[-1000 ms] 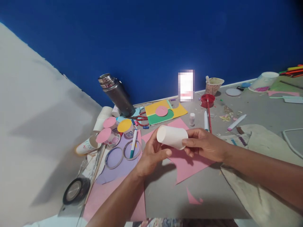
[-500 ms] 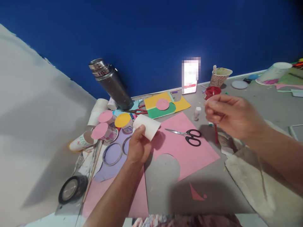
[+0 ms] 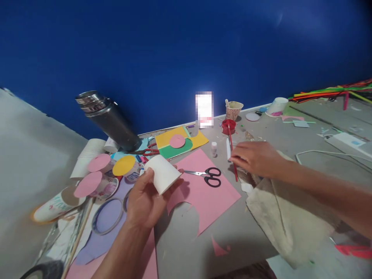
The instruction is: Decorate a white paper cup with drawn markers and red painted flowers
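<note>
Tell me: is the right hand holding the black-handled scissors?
No. The scissors lie alone on the pink paper, while the right hand rests beside a red brush.

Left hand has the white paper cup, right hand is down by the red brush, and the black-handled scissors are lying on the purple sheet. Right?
Not quite. In the head view the black-handled scissors lie on the pink sheet, not the purple one. The rest holds: the left hand holds the white paper cup, and the right hand is down by the red brush.
</note>
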A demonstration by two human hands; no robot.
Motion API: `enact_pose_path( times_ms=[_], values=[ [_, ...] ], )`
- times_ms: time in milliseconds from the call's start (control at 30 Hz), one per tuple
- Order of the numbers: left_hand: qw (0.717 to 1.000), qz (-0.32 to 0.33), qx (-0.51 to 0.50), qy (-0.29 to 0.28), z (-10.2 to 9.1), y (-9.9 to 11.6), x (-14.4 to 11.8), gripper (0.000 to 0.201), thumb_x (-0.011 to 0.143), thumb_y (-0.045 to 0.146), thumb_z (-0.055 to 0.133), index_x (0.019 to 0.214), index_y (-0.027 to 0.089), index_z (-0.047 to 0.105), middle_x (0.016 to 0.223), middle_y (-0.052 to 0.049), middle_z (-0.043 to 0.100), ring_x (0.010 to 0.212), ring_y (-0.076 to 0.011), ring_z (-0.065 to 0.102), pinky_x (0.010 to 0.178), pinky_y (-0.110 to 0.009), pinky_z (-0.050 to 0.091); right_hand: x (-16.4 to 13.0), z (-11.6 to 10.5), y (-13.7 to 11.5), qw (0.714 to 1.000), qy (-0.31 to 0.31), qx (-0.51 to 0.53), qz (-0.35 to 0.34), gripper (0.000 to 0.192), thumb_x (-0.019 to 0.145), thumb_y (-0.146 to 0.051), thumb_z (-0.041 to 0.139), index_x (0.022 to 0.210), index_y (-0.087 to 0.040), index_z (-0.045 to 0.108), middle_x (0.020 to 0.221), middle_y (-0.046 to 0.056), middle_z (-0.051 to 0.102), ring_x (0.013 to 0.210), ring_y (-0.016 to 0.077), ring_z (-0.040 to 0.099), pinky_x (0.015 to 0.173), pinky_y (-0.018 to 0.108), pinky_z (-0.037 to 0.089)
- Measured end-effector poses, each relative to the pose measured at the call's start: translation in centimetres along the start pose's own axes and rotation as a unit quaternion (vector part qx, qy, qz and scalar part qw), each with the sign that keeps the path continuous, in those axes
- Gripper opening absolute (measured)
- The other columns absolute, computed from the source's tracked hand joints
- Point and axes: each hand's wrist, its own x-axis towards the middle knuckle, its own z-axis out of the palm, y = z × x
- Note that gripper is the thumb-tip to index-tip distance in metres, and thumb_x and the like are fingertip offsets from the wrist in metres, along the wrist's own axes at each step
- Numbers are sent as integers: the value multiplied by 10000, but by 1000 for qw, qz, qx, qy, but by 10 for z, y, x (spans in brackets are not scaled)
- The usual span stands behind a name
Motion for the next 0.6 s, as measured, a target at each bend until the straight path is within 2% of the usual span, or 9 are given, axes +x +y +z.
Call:
enact_pose_path(
  times_ms=[100, 233, 400, 500, 600],
  values=[
    [999, -35, 11, -13, 7, -3, -2, 500, 874, 282, 682, 1350, 140, 634, 975, -140, 793, 885, -346, 810, 749, -466, 706, -8, 24, -3, 997, -47, -59, -33, 156, 920, -168, 689, 766, -189, 694, 820, 73, 715, 751, 193, 608, 598, 319, 245],
    [999, -50, 16, -10, 13, -7, 0, 487, 872, 246, 673, 1344, 135, 634, 968, -132, 790, 863, -338, 805, 743, -471, 710, -9, 29, -5, 991, -65, -108, -42, 154, 929, -110, 630, 825, -190, 711, 877, 86, 717, 759, 190, 604, 594, 328, 227],
    [1000, -24, 8, 10, 5, -10, 8, 448, 843, 234, 712, 1283, 165, 660, 932, -89, 781, 826, -332, 797, 703, -473, 707, -9, 12, 3, 991, -31, -129, 1, 215, 1025, -245, 558, 906, -216, 735, 925, 83, 759, 840, 215, 668, 614, 328, 305],
    [999, -39, -1, 8, -7, -10, 15, 486, 813, 265, 764, 1279, 184, 655, 937, -85, 777, 837, -329, 795, 770, -506, 702, -13, -8, 28, 984, 23, -158, 82, 285, 1056, -281, 479, 960, -222, 742, 968, 111, 777, 872, 256, 683, 650, 347, 343],
    [999, -42, -5, 5, -15, -10, 20, 511, 805, 299, 781, 1289, 204, 647, 950, -75, 762, 841, -339, 791, 866, -634, 671, -23, -24, 60, 972, 38, -186, 136, 293, 1026, -266, 487, 889, -229, 743, 950, 139, 778, 826, 288, 679, 646, 367, 347]
  ],
)
